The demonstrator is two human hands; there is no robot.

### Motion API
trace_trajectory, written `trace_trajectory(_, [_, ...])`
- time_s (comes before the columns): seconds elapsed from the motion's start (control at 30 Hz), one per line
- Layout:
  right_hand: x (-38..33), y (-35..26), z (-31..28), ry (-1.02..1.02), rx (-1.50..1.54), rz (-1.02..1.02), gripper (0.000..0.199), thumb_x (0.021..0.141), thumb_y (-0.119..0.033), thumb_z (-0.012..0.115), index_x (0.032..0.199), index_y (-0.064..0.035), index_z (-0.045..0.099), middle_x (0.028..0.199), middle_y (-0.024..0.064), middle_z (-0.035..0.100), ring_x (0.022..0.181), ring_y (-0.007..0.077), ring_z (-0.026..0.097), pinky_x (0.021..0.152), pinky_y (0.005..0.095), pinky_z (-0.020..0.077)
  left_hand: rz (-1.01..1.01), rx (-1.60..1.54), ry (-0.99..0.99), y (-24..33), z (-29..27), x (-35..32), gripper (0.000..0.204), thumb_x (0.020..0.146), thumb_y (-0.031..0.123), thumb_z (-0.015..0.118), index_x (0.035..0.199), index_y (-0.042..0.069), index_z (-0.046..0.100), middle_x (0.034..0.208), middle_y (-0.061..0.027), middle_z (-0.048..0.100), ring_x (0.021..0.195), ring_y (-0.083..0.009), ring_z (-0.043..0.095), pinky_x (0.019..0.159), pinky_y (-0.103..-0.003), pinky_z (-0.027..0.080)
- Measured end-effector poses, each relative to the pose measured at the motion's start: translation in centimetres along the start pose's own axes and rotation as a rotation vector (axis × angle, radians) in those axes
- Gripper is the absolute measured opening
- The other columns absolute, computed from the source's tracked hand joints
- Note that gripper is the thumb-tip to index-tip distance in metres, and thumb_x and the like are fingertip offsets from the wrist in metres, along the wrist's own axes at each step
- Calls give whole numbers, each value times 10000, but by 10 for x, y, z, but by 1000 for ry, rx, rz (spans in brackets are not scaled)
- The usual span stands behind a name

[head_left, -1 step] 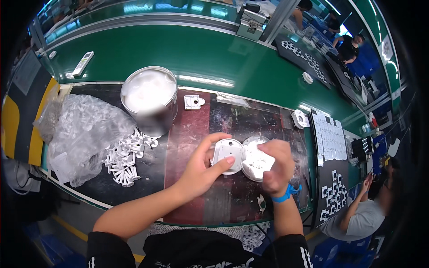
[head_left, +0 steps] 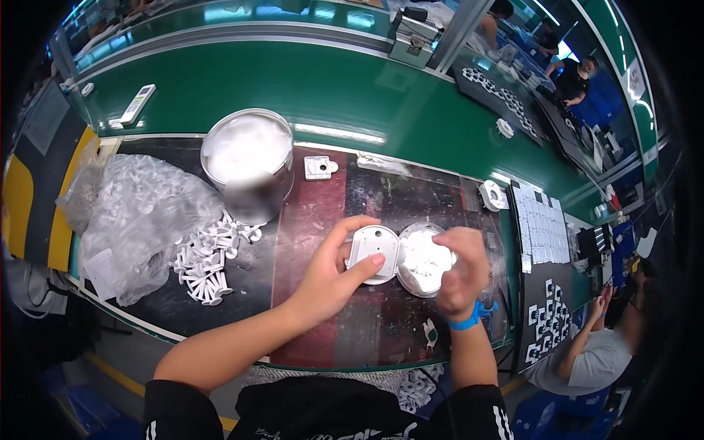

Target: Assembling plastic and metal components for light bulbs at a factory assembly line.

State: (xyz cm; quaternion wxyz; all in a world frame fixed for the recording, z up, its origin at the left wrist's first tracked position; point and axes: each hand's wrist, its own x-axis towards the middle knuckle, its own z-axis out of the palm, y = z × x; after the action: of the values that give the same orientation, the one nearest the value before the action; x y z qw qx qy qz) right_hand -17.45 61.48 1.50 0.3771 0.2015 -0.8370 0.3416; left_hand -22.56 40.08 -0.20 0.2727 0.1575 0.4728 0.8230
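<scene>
My left hand [head_left: 334, 268] is closed on a round white plastic housing [head_left: 372, 253], the thumb lying across its face, which shows a dark hole near the top. Beside it on the bench stands a shallow clear round dish [head_left: 419, 295] holding white paste or powder [head_left: 425, 260]. At the dish's right edge is my right hand [head_left: 466, 271], fingers curved and thumb apart from the forefinger, with nothing visible between them. A blue band [head_left: 473, 317] circles that wrist. The undersides of the right fingers are partly hidden.
A tub [head_left: 286, 161] with white contents stands behind, left of a small white part [head_left: 319, 168]. White pins [head_left: 209, 257] lie in a pile by a clear plastic bag [head_left: 139, 220]. On the right are a white fitting [head_left: 493, 196] and a black board [head_left: 546, 293] with several parts.
My right hand has drawn back slightly to the right from over the dish, uncovering more of the white contents. My left hand holds the housing in nearly the same place.
</scene>
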Motion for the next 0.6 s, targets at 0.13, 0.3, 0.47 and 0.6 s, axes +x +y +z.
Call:
trace_trajectory(0.13, [-4,8,-8,233,59,231,238,961,-166,473,1029,24,599,895,113,598,814,186,558,739,298,446,15,-24,20,-5,-1,1,448,934,90,620,1334,49,423,1115,-108,627,1010,-145,611,869,-279,505])
trace_trajectory(0.3, [-2,25,-37,284,32,471,160,985,-107,519,1011,9,627,949,44,632,793,97,589,705,227,468,73,59,60,-18,-3,8,433,920,98,623,1322,56,469,1151,-65,595,1044,-138,581,900,-285,485])
trace_trajectory(0.47, [1,-17,-58,140,-147,520,100,886,-86,626,914,3,661,810,63,654,738,114,605,654,261,475,67,11,96,-7,-7,7,458,890,173,636,1314,63,501,1180,-69,567,1090,-156,550,938,-299,463])
trace_trajectory(0.6, [-26,-45,-84,105,-430,543,63,858,-57,649,884,-1,663,806,77,651,656,149,586,594,268,453,41,30,121,-9,-2,6,468,880,200,647,1306,66,506,1154,-69,581,1048,-164,576,911,-298,479])
